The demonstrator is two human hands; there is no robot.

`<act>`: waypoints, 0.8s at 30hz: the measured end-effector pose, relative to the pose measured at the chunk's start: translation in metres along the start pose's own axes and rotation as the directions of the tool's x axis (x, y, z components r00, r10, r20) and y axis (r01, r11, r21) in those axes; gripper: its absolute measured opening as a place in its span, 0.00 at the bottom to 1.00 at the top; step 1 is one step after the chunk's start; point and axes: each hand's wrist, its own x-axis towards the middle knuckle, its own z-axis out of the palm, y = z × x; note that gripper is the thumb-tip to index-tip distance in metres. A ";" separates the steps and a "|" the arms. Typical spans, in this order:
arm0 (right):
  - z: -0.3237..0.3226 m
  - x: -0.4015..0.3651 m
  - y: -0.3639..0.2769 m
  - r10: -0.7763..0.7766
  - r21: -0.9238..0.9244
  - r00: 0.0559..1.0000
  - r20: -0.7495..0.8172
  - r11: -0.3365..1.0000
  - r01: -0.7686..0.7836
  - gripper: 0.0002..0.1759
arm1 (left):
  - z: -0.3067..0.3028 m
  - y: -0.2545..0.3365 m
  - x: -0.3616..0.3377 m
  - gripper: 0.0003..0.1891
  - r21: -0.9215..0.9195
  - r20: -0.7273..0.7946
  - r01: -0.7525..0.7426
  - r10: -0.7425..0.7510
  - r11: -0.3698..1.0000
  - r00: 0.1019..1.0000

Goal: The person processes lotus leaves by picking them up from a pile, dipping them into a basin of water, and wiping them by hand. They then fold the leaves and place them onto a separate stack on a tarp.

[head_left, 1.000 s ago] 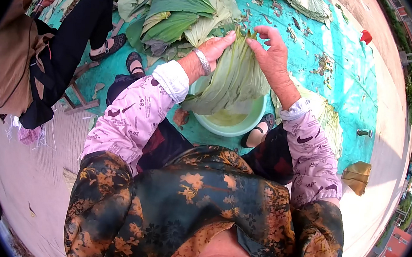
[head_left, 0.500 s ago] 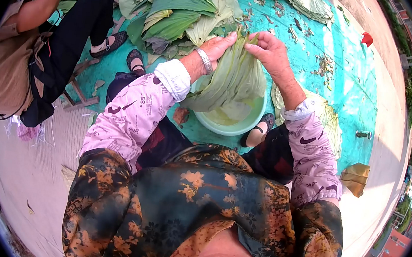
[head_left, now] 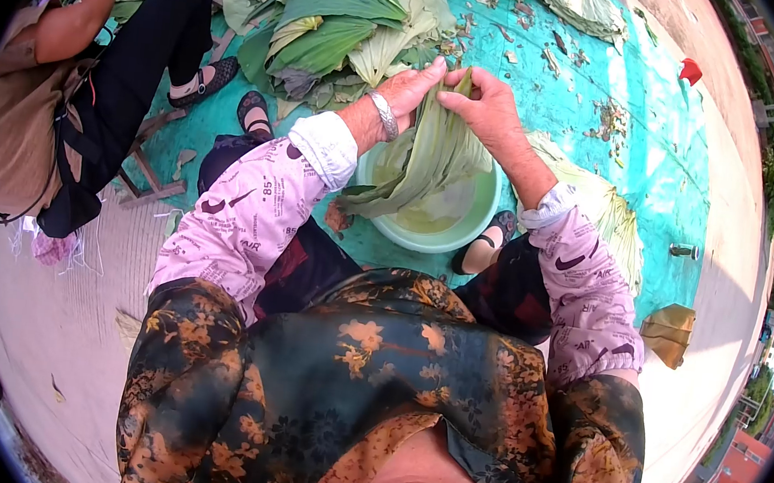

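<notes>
A large green leaf, folded into pleats, hangs over a pale green basin that stands between my feet. My left hand grips the leaf's top edge from the left. My right hand pinches the same top edge from the right, and the two hands nearly touch. The lower end of the leaf droops into the basin. A silver bangle sits on my left wrist.
A heap of big green leaves lies on the turquoise sheet beyond my hands. More leaves lie to the right. Another person sits at the left on a low stool. A brown bag rests at right.
My hands have drawn together, gathering the spread leaf into a narrower folded bundle. The person at the left has raised an arm toward the leaf heap.
</notes>
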 end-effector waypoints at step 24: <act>0.006 0.005 0.013 0.026 0.125 1.000 0.000 0.992 -0.026 0.10 | -0.001 -0.001 -0.003 0.23 -0.069 -0.039 -0.034 0.031 0.997 0.999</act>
